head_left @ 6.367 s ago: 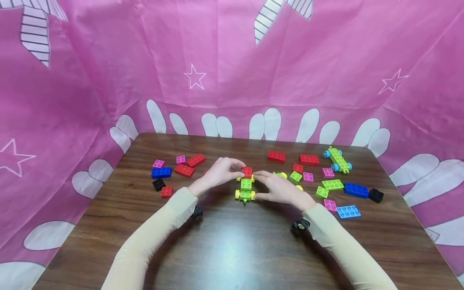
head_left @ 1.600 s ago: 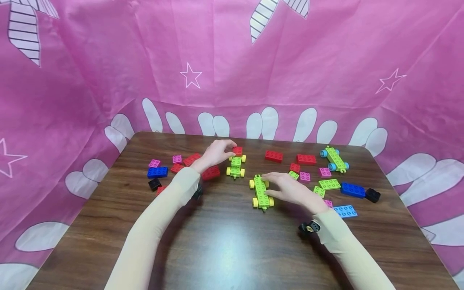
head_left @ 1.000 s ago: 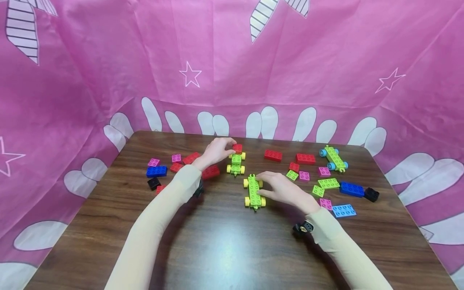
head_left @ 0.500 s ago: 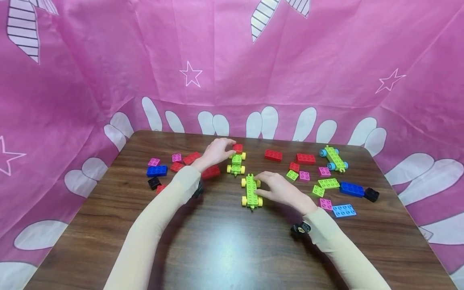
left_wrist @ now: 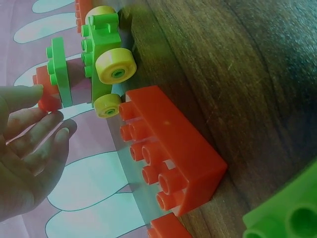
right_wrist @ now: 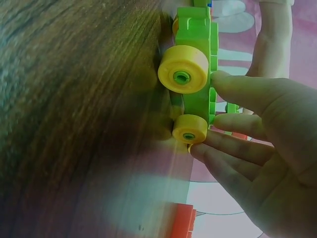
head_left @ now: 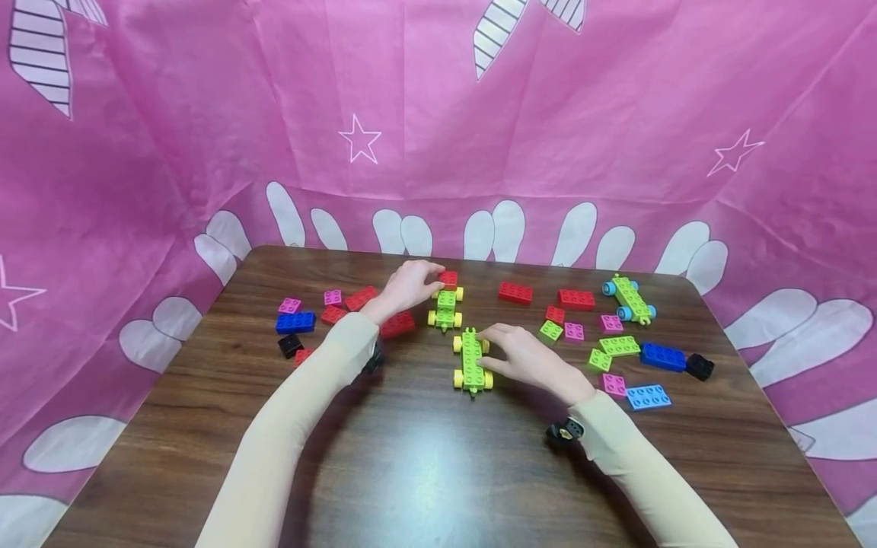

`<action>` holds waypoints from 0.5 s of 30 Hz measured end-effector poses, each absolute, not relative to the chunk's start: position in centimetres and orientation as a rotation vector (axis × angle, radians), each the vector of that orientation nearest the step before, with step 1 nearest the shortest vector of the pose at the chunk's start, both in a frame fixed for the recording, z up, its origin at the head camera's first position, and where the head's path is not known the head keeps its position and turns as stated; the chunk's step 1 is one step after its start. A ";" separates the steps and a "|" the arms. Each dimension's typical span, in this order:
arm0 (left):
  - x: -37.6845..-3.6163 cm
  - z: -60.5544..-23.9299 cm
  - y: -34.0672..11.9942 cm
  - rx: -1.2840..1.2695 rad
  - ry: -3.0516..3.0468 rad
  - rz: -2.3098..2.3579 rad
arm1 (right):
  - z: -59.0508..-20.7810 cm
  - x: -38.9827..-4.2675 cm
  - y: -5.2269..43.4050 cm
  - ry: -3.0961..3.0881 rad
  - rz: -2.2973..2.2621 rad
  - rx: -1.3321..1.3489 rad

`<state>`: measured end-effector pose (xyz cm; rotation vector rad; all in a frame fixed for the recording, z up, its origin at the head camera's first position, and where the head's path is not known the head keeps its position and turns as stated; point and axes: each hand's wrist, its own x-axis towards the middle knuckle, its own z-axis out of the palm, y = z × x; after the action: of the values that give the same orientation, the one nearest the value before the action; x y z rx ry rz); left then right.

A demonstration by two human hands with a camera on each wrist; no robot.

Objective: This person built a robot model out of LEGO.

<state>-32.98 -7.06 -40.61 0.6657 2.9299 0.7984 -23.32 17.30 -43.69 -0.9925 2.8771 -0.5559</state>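
Observation:
Near the table's middle stands a toy car (head_left: 447, 299) on a lime-green base with yellow wheels, stacked with green pieces and a red brick (head_left: 448, 280) at its far end. My left hand (head_left: 406, 288) pinches that red brick between thumb and fingers; the left wrist view shows the thumb (left_wrist: 22, 96) against it. Closer to me, a second lime-green wheeled base (head_left: 472, 361) carries nothing on its studs. My right hand (head_left: 527, 356) touches its right side with extended fingers. In the right wrist view, the fingertips (right_wrist: 200, 148) lie by a yellow wheel (right_wrist: 189, 129).
Red bricks (head_left: 397, 325), a blue brick (head_left: 295, 323), a black brick (head_left: 290, 346) and pink bricks lie left. On the right are red (head_left: 576, 299), pink, green, blue (head_left: 662, 357) and light-blue (head_left: 648, 396) bricks, plus a wheeled base with blue wheels (head_left: 628, 299).
The stacked car has moved away from me and slightly left, with my left hand. My right hand has brought the bare yellow-wheeled base leftward, in line behind it; lately it shifts only slightly.

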 end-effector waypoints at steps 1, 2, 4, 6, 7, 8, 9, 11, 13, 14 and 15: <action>-32.9 -40.6 -7.1 0.665 2.927 0.796 | -43.7 -23.3 17.3 2.878 -0.555 -0.994; -32.8 -40.5 -7.2 0.664 2.928 0.792 | -43.7 -23.3 17.2 2.877 -0.555 -0.992; -32.5 -40.5 -7.3 0.671 2.927 0.789 | -43.7 -23.3 17.2 2.874 -0.554 -0.987; -32.2 -40.5 -7.4 0.684 2.931 0.786 | -43.7 -23.3 17.1 2.874 -0.550 -0.982; -32.0 -40.5 -7.5 0.694 2.933 0.785 | -43.8 -23.3 17.1 2.874 -0.547 -0.978; -31.8 -40.5 -7.5 0.702 2.936 0.784 | -43.8 -23.3 17.1 2.875 -0.543 -0.974; -31.6 -40.5 -7.6 0.714 2.938 0.778 | -43.8 -23.3 17.1 2.876 -0.541 -0.970; -31.2 -40.5 -7.8 0.736 2.938 0.772 | -43.7 -23.2 17.2 2.879 -0.539 -0.968; -30.7 -40.5 -7.9 0.761 2.928 0.772 | -43.7 -23.2 17.2 2.881 -0.540 -0.966; -30.4 -40.5 -8.0 0.775 2.924 0.771 | -43.7 -23.2 17.2 2.882 -0.545 -0.970; -30.1 -40.5 -8.1 0.793 2.919 0.767 | -43.7 -23.2 17.2 2.882 -0.550 -0.972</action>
<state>-30.10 -8.11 -40.49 0.7935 2.9187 0.7673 -23.20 17.19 -43.68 -0.9721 2.8820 -0.5503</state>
